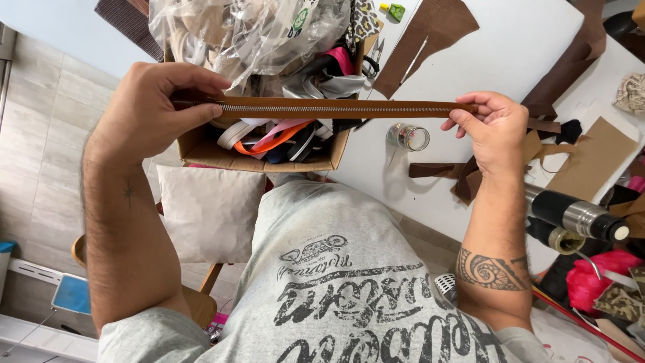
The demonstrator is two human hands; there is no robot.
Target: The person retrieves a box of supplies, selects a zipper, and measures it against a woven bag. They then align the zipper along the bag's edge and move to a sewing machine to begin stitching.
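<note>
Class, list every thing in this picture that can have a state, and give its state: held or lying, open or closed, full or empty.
Brown fabric zip with metal teeth: closed, stretched level between both hands.
Left hand: fingers pinching one zip end.
Right hand: fingers pinching the other end.
Open cardboard box: filled with straps and zips.
Small clear glass jar: lying on its side.
Black and steel flask: lying down.

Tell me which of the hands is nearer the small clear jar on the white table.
Right. The right hand is just right of the jar; the left hand is far to its left, beyond the cardboard box.
</note>
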